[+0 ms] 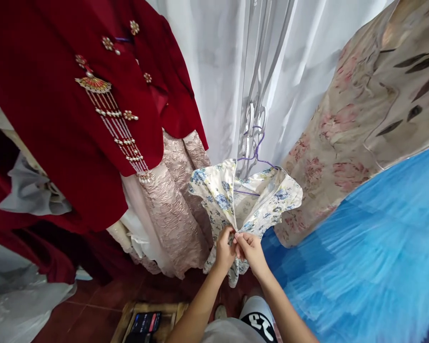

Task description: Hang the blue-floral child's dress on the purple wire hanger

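Note:
A small white dress with blue flowers [221, 197] hangs from a purple hanger [259, 151] at the middle of the head view. Its front lies apart in a V down to where my fingers meet. My left hand [224, 248] pinches the fabric at the left of the opening. Close against it, my right hand [249, 250] has thumb and finger pinched at the bottom of the V, on what looks like a zipper pull [238, 233]. The fingertips partly hide this spot.
A red velvet jacket [136, 119] with a beaded tassel and a pink textured skirt [178, 205] hang on the left. To the right are a floral gown [329, 157] and blue tulle [364, 238]. White hangers [250, 114] hang behind. A wooden stool [180, 312] stands below.

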A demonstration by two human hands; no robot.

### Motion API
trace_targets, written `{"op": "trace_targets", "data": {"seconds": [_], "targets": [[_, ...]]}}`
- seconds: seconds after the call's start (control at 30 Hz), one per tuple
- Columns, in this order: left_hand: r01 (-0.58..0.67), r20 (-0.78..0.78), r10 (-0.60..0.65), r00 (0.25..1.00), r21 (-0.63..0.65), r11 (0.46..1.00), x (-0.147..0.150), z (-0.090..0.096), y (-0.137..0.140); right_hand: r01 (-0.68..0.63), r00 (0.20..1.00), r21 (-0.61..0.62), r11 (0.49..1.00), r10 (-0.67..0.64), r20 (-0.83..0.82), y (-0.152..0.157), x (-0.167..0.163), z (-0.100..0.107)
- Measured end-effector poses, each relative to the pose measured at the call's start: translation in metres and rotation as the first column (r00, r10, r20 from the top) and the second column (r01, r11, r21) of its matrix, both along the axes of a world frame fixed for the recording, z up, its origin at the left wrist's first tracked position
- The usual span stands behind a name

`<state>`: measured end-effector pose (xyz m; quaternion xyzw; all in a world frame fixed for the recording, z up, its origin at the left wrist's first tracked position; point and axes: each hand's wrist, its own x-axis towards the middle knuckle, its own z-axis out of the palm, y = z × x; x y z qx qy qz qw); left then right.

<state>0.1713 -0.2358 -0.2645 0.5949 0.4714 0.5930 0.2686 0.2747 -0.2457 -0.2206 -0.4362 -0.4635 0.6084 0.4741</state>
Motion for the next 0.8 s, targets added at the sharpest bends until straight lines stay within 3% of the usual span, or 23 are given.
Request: {"op": "trace_targets", "data": {"seconds": [0.1,0.17,0.27,0.4,0.5,0.67,0.73,0.8], "targets": [[0.048,-0.028,-0.048,0.998,0.004,0.999,-0.001,0.001,0.005,0.064,0.987,-0.105,0.992,-0.079,-0.142,0.009,0.0,0.015],[0.087,-0.068,-0.085,0.994,0.013,0.996,-0.004,0.001,0.004,0.123,0.97,-0.102,0.987,-0.142,-0.198,0.021,0.003,0.035],[0.106,-0.106,-0.103,0.989,0.016,0.994,-0.006,0.004,0.0,0.153,0.963,-0.002,0.988,-0.149,-0.226,0.047,0.009,0.078],[0.134,-0.14,-0.133,0.981,0.0,0.991,-0.003,0.011,-0.006,0.099,0.974,0.16,0.982,-0.063,-0.218,0.089,0.012,0.139],[0.123,-0.151,-0.127,0.98,-0.04,0.992,0.003,0.009,-0.009,0.082,0.983,0.211,0.974,-0.043,-0.181,0.113,0.013,0.168],[0.22,-0.212,-0.228,0.95,-0.062,0.974,0.007,0.002,-0.009,0.121,0.983,0.27,0.955,-0.077,-0.166,0.119,0.024,0.18],[0.214,-0.192,-0.211,0.958,-0.004,0.977,0.001,0.018,0.001,0.122,0.988,0.295,0.948,-0.088,-0.129,0.11,0.029,0.177],[0.139,-0.142,-0.122,0.982,0.116,0.983,-0.008,0.053,0.019,0.127,0.991,0.324,0.938,-0.109,-0.074,0.1,0.031,0.173]]}}
